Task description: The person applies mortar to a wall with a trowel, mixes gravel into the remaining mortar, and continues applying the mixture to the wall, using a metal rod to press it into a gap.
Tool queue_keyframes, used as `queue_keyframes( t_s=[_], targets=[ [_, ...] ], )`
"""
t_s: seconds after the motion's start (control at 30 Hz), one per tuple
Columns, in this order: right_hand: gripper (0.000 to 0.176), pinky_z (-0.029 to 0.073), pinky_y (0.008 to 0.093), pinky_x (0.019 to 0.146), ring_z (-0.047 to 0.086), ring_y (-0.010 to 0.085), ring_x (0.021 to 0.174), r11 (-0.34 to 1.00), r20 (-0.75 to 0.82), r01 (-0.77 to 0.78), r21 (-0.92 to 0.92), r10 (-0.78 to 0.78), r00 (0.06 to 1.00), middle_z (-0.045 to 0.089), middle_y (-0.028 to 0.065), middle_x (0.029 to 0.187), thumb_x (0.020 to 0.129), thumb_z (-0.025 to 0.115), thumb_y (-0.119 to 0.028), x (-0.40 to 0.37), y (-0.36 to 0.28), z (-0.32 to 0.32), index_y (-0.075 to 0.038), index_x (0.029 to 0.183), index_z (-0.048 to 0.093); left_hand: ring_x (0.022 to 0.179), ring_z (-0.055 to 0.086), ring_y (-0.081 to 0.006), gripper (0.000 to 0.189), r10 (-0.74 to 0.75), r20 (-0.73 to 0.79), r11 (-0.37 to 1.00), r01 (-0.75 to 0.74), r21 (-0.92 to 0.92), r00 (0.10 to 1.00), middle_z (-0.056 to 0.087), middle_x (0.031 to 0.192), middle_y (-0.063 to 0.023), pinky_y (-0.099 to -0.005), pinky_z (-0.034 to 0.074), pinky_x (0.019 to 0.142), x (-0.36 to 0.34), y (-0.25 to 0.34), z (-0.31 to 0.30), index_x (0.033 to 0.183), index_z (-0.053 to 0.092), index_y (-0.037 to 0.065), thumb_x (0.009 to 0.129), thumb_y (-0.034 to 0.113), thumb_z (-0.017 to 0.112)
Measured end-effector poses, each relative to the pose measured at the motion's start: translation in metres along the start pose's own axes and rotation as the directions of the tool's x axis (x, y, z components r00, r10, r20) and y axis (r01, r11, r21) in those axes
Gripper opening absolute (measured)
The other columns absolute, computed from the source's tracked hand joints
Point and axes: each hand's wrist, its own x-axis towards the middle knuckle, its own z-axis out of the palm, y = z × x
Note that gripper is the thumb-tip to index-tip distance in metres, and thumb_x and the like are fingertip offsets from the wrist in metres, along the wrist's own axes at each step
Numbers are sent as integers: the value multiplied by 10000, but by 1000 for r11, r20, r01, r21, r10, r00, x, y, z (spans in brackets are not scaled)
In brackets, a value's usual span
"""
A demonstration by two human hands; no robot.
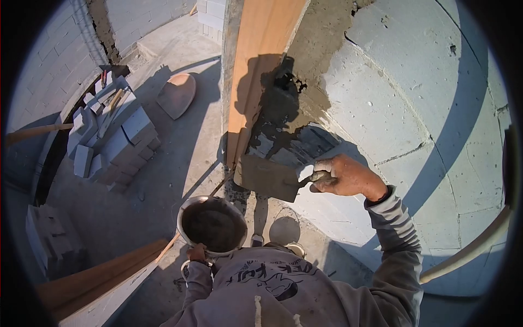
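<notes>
Grey sweatshirt [283, 294] filled the bottom edge as I watched the right hand [343, 175] clamp a flat, mortar-smeared trowel [267, 179], blade left of it, left hand [197, 253] gripping the rim of a round metal bucket [180, 224].

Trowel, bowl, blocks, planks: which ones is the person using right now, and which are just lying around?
In use: flat grey metal trowel in the right hand; round metal bowl of dark mortar in the left hand; upright orange wooden board beside the grey mortar patch.
Lying about: stack of pale grey blocks; pinkish round pan on the floor; long wooden planks.
</notes>
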Motion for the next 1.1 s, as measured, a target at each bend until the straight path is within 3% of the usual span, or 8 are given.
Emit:
queue_keyframes(
  t_s=[0.07, 0.13, 0.37, 0.6, 0.67, 0.8, 0.87, 1.1],
  targets=[
    [413, 462, 329, 548, 557, 256, 539, 1000, 81, 24, -11, -23, 996, 549, 134, 615, 806, 687, -373, 10, 3, -18, 30, 811, 594, 584, 588, -275, 217, -4, -20, 999, 4, -36, 1000, 595, 682, -155, -396, 501, 531, -5, 6, -4, 734, 557, -56, 597, 82, 652],
    [401, 455, 300, 494, 551, 186, 506, 787, 11, -373, 491, 423, 906, 571, 103, 636, 837, 654, -388, 23, 10, -48, 11, 832, 624, 526, 563, -263, 188, 18, -50, 999, -20, -37, 999, 567, 642, -149, -381, 474, 470, 3, -4, -8, 721, 534, -46, 607, 62, 638],
    [403, 435, 262, 451, 535, 127, 477, 892, -189, -369, 260, 422, 887, 558, 53, 633, 882, 617, -388, 36, 3, -51, 11, 830, 588, 476, 551, -223, 133, -117, 10, 993, 117, -13, 993, 566, 608, -119, -355, 442, 410, 33, -26, -16, 665, 564, -18, 638, 92, 634],
    [415, 437, 275, 447, 526, 126, 451, 855, -157, -421, 302, 480, 863, 551, 72, 597, 875, 619, -387, 38, 3, -42, 28, 865, 607, 456, 543, -236, 137, -99, 33, 995, 100, -9, 995, 577, 613, -128, -361, 447, 416, 22, -19, -16, 654, 553, -16, 635, 86, 642],
    [390, 465, 337, 509, 555, 185, 497, 924, -314, -368, -103, 321, 894, 576, 149, 608, 864, 627, -330, 45, -1, -57, 59, 860, 608, 463, 550, -244, 144, -12, 67, 999, 15, -52, 998, 581, 613, -133, -368, 443, 420, 24, -22, -13, 680, 569, -30, 635, 83, 646],
    [387, 467, 430, 680, 619, 338, 683, 788, -417, -398, -469, 199, 887, 597, 269, 688, 848, 622, -281, 43, -26, -72, 96, 930, 623, 464, 554, -247, 140, -27, 57, 1000, 26, 10, 998, 577, 606, -137, -374, 433, 414, 38, -30, -4, 699, 578, -42, 636, 69, 637],
    [394, 475, 425, 694, 622, 355, 697, 776, -363, -445, -448, 297, 883, 607, 276, 718, 854, 613, -279, 45, -49, -82, 100, 958, 628, 418, 530, -234, 187, 97, 30, 994, -98, 44, 995, 591, 599, -144, -360, 426, 388, 47, -38, -2, 631, 582, -61, 605, 108, 658],
    [392, 502, 405, 723, 640, 377, 780, 797, -357, -487, -358, 365, 860, 633, 256, 763, 850, 589, -309, 36, -62, -85, 76, 893, 644, 429, 545, -238, 181, 8, 37, 1000, -7, -9, 999, 586, 592, -151, -363, 437, 393, 39, -38, -1, 626, 571, -72, 610, 92, 646]
  ],
)
